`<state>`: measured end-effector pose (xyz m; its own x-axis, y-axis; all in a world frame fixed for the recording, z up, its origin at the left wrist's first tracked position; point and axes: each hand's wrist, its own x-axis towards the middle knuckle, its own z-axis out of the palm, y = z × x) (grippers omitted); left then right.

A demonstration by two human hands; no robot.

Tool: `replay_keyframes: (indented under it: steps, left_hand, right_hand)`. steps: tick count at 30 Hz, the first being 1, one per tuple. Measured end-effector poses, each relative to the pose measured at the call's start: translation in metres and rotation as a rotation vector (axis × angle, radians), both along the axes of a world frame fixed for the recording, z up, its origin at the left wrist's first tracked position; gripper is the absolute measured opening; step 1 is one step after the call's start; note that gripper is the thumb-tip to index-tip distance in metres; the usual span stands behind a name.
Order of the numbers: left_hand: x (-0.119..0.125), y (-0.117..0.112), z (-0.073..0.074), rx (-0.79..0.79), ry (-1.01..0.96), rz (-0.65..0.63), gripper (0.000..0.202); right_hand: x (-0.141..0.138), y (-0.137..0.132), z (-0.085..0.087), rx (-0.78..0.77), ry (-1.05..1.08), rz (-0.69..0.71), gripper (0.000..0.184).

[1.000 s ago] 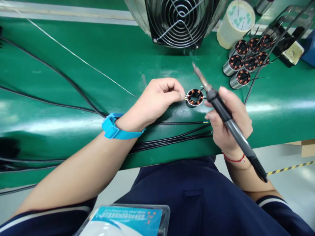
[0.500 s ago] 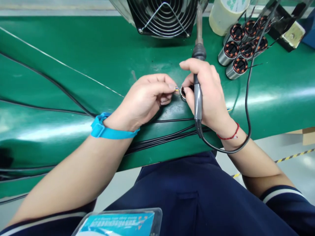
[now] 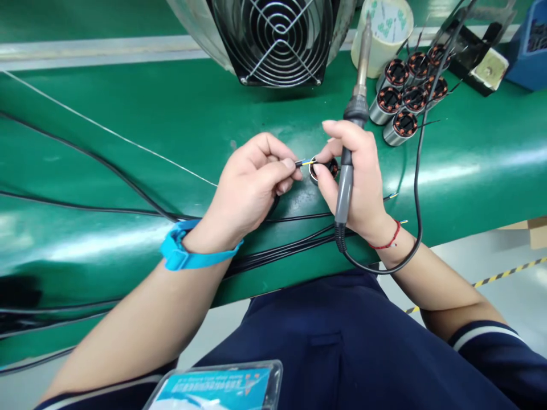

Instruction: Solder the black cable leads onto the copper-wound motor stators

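My left hand [image 3: 258, 179] pinches the end of a black cable [image 3: 299, 163] between thumb and fingertips. Thin wires, one yellow and one blue, stick out of that end towards the right. In my right hand [image 3: 363, 171] a soldering iron [image 3: 344, 193] is held, its metal tip pointing up and away. The right thumb and index finger nearly meet at the wire ends. Just behind them, on the bench, sits a round motor stator [image 3: 333, 166] with copper windings and a metal casing, partly covered by my right fingers.
Several similar stators [image 3: 398, 128] stand at the back right beside a roll of tape [image 3: 390, 25]. A fan [image 3: 280, 42] is at the back. Black cables [image 3: 282, 250] lie along the front of the green bench [image 3: 128, 108]. Further right are a sponge [image 3: 490, 69] and blue bin [image 3: 527, 54].
More of the cable end and its wires now shows beyond my left fingertips. My right thumb and index finger have shifted to the wire ends. The whole view has tilted slightly upward.
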<state>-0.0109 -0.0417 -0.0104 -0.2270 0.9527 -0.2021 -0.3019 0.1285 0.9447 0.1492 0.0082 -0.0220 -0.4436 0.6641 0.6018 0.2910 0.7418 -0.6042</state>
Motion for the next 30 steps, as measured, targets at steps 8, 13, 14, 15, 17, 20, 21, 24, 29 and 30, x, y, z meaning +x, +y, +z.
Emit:
replay_keyframes:
  steps: [8,13,14,15,17,20,21,24,29,30]
  left_hand:
    - [0.003,-0.005,-0.012,0.094,0.181,0.069,0.022]
    - [0.004,-0.009,-0.016,0.278,0.455,0.055,0.019]
    - [0.003,-0.01,-0.017,0.311,0.526,0.039,0.017]
    - [0.002,-0.01,-0.017,0.344,0.596,0.027,0.014]
    - [-0.001,-0.009,-0.016,0.411,0.734,0.015,0.012]
    - [-0.005,-0.008,-0.014,0.483,0.903,0.003,0.014]
    - [-0.006,-0.007,-0.014,0.49,0.94,0.002,0.015]
    - [-0.009,-0.006,-0.013,0.45,0.987,0.008,0.014]
    - [-0.009,-0.006,-0.008,0.334,1.022,-0.021,0.01]
    - [-0.008,-0.005,-0.005,0.322,1.022,-0.031,0.01]
  right_hand:
    - [-0.002,0.001,-0.004,0.099,-0.065,0.011,0.033]
    - [-0.001,0.002,-0.01,-0.083,-0.014,0.057,0.04]
    - [0.0,0.002,-0.011,-0.126,-0.03,0.054,0.043]
    - [0.0,0.003,-0.012,-0.156,-0.044,0.054,0.044]
    - [0.0,0.003,-0.014,-0.18,-0.055,0.064,0.046]
    - [-0.001,0.005,-0.017,-0.161,-0.048,0.077,0.043]
    - [-0.002,0.006,-0.017,-0.147,-0.051,0.076,0.043]
    - [0.002,0.008,-0.013,-0.073,0.015,0.034,0.041]
    - [0.028,0.01,-0.003,-0.091,0.074,-0.024,0.045]
    - [0.034,0.01,-0.002,-0.121,0.055,-0.01,0.047]
